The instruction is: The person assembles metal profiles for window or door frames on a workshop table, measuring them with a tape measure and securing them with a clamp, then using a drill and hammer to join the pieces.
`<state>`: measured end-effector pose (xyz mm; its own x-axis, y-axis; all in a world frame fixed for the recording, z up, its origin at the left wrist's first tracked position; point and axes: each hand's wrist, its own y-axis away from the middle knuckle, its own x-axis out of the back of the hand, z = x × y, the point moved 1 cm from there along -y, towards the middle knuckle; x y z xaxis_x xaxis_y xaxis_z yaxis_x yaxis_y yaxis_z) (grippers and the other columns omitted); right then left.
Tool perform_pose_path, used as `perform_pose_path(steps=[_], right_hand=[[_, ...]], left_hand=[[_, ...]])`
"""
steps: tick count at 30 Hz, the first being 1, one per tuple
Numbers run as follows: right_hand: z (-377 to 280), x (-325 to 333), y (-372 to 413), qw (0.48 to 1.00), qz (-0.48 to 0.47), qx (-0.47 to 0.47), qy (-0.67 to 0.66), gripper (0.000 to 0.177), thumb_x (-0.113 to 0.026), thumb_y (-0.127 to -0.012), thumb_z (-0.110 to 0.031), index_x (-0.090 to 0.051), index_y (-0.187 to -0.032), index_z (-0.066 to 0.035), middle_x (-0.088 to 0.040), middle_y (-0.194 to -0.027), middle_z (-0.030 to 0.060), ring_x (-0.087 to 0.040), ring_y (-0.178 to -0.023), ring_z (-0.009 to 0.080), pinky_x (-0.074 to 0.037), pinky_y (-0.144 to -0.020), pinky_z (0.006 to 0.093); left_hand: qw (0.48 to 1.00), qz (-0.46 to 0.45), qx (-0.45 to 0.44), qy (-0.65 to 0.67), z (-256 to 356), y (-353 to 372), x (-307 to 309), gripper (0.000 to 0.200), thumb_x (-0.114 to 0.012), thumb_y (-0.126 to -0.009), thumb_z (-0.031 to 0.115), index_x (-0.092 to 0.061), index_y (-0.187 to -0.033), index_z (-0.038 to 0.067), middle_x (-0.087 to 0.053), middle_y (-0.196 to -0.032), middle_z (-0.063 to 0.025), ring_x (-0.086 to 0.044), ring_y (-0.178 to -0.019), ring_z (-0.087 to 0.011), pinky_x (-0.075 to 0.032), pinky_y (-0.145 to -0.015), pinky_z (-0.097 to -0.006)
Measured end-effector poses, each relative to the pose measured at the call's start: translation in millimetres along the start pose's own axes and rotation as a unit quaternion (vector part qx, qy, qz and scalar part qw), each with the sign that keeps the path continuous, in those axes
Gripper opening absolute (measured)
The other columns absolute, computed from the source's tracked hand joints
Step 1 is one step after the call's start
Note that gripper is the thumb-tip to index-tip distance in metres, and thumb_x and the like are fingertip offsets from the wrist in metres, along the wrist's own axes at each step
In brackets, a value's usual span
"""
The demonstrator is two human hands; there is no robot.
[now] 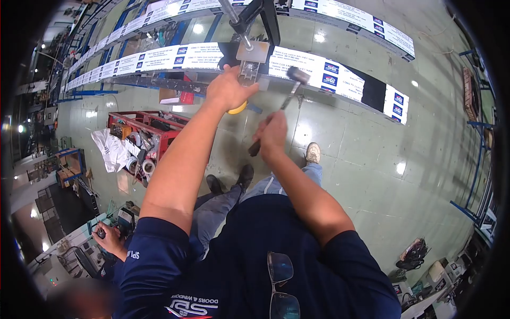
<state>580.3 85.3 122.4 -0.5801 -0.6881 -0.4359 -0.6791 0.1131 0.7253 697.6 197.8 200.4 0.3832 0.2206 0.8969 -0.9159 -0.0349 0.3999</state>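
Note:
My left hand (pixel 227 90) grips a small slotted metal bracket (pixel 248 70) at the near edge of a long film-wrapped profile (pixel 159 58). Its thumb points right, and part of the bracket is hidden by the fingers. Just above, a square metal plate (pixel 253 52) sits under the threaded rod of a black clamp (pixel 270 24). My right hand (pixel 272 133) is closed round the dark handle of a hammer (pixel 291 95). The hammer head, slightly blurred, is over the profile's near edge, right of the bracket and apart from it.
A red tool crate (pixel 167 125) with tapes and a white plastic bag (pixel 111 150) stands on the floor at left. Another wrapped profile (pixel 361 21) lies farther back. At lower left, a co-worker's hand (pixel 110 239) holds a dark object. Blue racks (pixel 473 175) line the right side.

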Motion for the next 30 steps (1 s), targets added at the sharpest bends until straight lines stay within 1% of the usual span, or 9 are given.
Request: perform_pose_path(steps=[2,5,13,15,18,20,27,29,30], right_hand=[[13,-4,3,0.988,-0.124,-0.015,0.087,0.035,-0.037,-0.104,-0.041,-0.044,-0.090,-0.010,-0.042,-0.060,0.0016,-0.037,-0.041,0.0122,-0.035,-0.036,0.0300],[-9,13,-3,0.985,-0.118,-0.074,0.105,0.035,-0.036,-0.104,-0.042,-0.044,-0.090,-0.011,-0.042,-0.061,0.0015,-0.036,-0.041,0.0120,-0.035,-0.036,0.0298],[-39,-14,-21,0.998,-0.046,-0.035,-0.034,0.036,-0.036,-0.105,-0.040,-0.043,-0.089,-0.009,-0.040,-0.059,0.0020,-0.034,-0.040,0.0123,-0.034,-0.036,0.0310],[-35,-25,-23,0.998,-0.035,-0.019,-0.049,0.035,-0.035,-0.105,-0.039,-0.043,-0.090,-0.009,-0.040,-0.059,0.0022,-0.034,-0.040,0.0126,-0.033,-0.035,0.0311],[-23,-34,-28,0.994,-0.006,0.061,0.092,0.035,-0.035,-0.105,-0.039,-0.044,-0.092,-0.008,-0.041,-0.060,0.0029,-0.035,-0.040,0.0133,-0.034,-0.035,0.0322],[-25,-37,-33,0.994,-0.079,-0.034,0.073,0.033,-0.034,-0.104,-0.037,-0.045,-0.092,-0.008,-0.043,-0.061,0.0036,-0.039,-0.040,0.0143,-0.036,-0.035,0.0334],[1,-12,-5,1.000,-0.011,-0.006,-0.013,0.036,-0.035,-0.105,-0.043,-0.043,-0.092,-0.011,-0.041,-0.063,0.0021,-0.035,-0.043,0.0123,-0.036,-0.040,0.0324],[12,-8,-1,0.988,-0.127,-0.039,0.080,0.037,-0.035,-0.105,-0.042,-0.044,-0.090,-0.009,-0.043,-0.061,0.0032,-0.037,-0.039,0.0137,-0.036,-0.035,0.0319],[11,-2,-5,0.988,-0.127,-0.039,0.080,0.037,-0.035,-0.105,-0.042,-0.044,-0.090,-0.009,-0.043,-0.061,0.0032,-0.037,-0.039,0.0137,-0.036,-0.035,0.0319]], left_hand=[[0.999,0.032,-0.005,-0.017,-1,-1,-4,0.077,-0.063,-0.078,0.059,-0.054,-0.136,0.008,-0.053,-0.141,-0.0244,-0.060,-0.121,-0.0350,-0.048,-0.102,-0.0436],[1.000,0.012,-0.006,-0.012,1,1,1,0.077,-0.064,-0.078,0.059,-0.055,-0.135,0.009,-0.054,-0.140,-0.0236,-0.060,-0.121,-0.0352,-0.048,-0.102,-0.0434],[1.000,0.010,-0.004,-0.020,4,1,2,0.076,-0.064,-0.078,0.060,-0.056,-0.134,0.009,-0.057,-0.137,-0.0226,-0.060,-0.120,-0.0351,-0.048,-0.101,-0.0435],[0.999,0.021,-0.024,-0.013,3,2,3,0.084,-0.064,-0.078,0.062,-0.051,-0.141,0.009,-0.064,-0.125,-0.0234,-0.062,-0.116,-0.0380,-0.049,-0.100,-0.0436],[0.998,0.043,-0.020,-0.027,-6,-6,-8,0.083,-0.064,-0.078,0.063,-0.051,-0.142,0.010,-0.064,-0.126,-0.0238,-0.062,-0.116,-0.0380,-0.049,-0.100,-0.0440],[0.999,0.028,-0.018,-0.023,-4,-4,-5,0.081,-0.064,-0.078,0.062,-0.052,-0.140,0.010,-0.061,-0.131,-0.0238,-0.061,-0.117,-0.0372,-0.049,-0.100,-0.0438],[0.999,0.034,-0.014,-0.026,-1,-1,-1,0.074,-0.064,-0.078,0.060,-0.056,-0.133,0.011,-0.063,-0.128,-0.0220,-0.063,-0.115,-0.0362,-0.050,-0.098,-0.0446],[0.999,0.020,-0.010,-0.026,3,1,3,0.073,-0.064,-0.078,0.060,-0.056,-0.132,0.011,-0.064,-0.128,-0.0218,-0.063,-0.115,-0.0359,-0.050,-0.098,-0.0447],[1.000,0.009,-0.007,-0.025,4,2,5,0.072,-0.064,-0.078,0.060,-0.057,-0.131,0.011,-0.064,-0.128,-0.0216,-0.063,-0.115,-0.0357,-0.050,-0.098,-0.0448]])
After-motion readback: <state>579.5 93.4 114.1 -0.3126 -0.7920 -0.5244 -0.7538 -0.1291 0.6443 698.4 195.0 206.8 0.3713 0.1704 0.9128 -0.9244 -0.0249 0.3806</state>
